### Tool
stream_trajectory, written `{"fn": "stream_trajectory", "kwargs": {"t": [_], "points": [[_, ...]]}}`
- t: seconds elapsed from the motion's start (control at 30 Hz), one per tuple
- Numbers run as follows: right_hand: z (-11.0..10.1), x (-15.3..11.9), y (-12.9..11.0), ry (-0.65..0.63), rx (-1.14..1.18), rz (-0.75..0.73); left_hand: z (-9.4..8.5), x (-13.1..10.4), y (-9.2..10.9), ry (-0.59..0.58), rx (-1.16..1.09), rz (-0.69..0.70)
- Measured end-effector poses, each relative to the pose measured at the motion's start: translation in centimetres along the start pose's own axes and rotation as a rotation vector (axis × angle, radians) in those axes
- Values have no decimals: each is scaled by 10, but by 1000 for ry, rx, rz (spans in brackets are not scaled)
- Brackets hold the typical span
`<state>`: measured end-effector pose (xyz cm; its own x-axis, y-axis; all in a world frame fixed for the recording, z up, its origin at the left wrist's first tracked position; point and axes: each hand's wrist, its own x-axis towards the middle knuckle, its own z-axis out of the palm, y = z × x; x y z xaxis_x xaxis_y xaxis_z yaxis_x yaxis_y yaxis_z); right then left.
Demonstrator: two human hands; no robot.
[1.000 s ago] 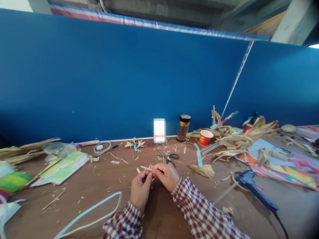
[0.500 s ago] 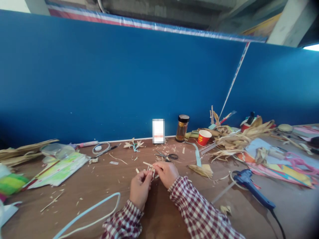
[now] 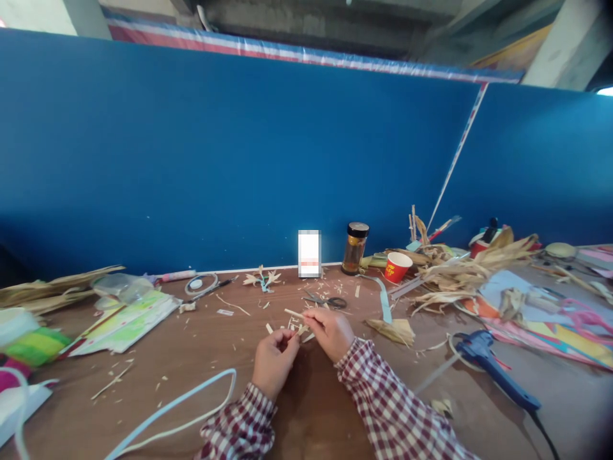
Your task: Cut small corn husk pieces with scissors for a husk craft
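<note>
My left hand (image 3: 276, 361) pinches the near end of a small pale husk piece (image 3: 302, 330) between thumb and fingers. Close by on the right, my right hand (image 3: 330, 332) has its thumb and fingers pressed together on a thin pale strip (image 3: 294, 314), whose free end points left. Small pale pieces lie on the table just beyond the fingertips, partly hidden by them. Dark scissors (image 3: 326, 300) lie open behind my right hand. A small husk flower with light blue ties (image 3: 262, 280) stands behind my left hand.
A dark-lidded jar (image 3: 355, 249), a red paper cup (image 3: 398, 267) and dry husks (image 3: 483, 268) stand or lie at the back right. A blue glue gun (image 3: 495, 367) is at right. Light blue cord (image 3: 177, 401) loops at front left. Husk scraps litter the brown table.
My hands have moved slightly apart, and more of the husk piece shows between them. The whole view has shifted slightly, with things appearing further right.
</note>
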<state>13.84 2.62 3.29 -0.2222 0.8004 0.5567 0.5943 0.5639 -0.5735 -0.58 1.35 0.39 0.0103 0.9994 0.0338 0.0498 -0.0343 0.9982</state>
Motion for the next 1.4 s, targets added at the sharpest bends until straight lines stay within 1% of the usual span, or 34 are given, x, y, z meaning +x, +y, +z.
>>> {"fn": "stream_trajectory", "kwargs": {"t": [0.1, 0.2, 0.3, 0.4, 0.47, 0.63, 0.77, 0.87, 0.97, 1.1, 1.2, 1.4], "points": [[2, -1, 4, 14, 5, 26, 0, 0, 3, 37, -78, -35], [4, -3, 4, 14, 25, 54, 2, -2, 9, 90, -245, -101], [8, -4, -1, -10, 29, 58, 4, -4, 15, 90, -431, -164], [9, -4, -8, -41, 6, 50, 4, -4, 17, 83, -519, -229], [6, -4, -11, -36, -17, 57, 4, -4, 17, 100, -519, -264], [0, -3, -13, 40, -46, 53, 3, -2, 14, 133, -475, -295], [4, -5, -14, -24, -59, 30, 0, 0, 11, 132, -473, -265], [9, -6, -12, -69, -46, 64, -1, 2, 8, 75, -429, -200], [10, -6, -8, -97, -31, 98, -3, 5, 4, 1, -290, -133], [7, -4, -5, -154, 11, 65, -5, 6, 2, -59, -173, -93], [6, -4, -6, -141, 53, 70, -5, 4, 4, -60, -179, -118], [6, -5, -10, -124, 35, 45, -2, 1, 12, -16, -288, -247]]}}
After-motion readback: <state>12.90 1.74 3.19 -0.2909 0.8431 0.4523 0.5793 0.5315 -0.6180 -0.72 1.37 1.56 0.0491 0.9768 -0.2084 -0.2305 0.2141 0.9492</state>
